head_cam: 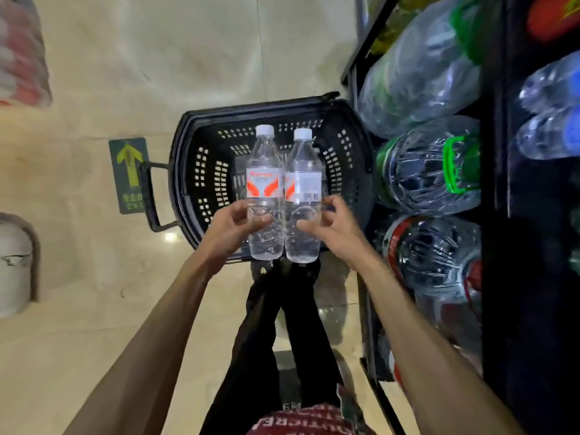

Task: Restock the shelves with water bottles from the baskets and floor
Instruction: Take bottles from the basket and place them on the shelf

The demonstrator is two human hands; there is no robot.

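Two clear water bottles with white caps and red-and-white labels stand side by side above a black plastic basket (194, 158) on the floor. My left hand (233, 226) grips the lower part of the left bottle (264, 171). The right bottle (303, 177) is gripped low down by my right hand (332, 226). The bottles touch each other. The basket looks empty inside. To the right, a dark shelf unit (496, 183) carries shrink-wrapped packs of large bottles.
Wrapped bottle packs (430, 171) with green and red handles fill the low shelf at right; small blue-capped bottles (552, 133) lie higher up. A green floor sticker with a yellow arrow (128, 174) sits left of the basket. A white container (14, 265) stands at far left.
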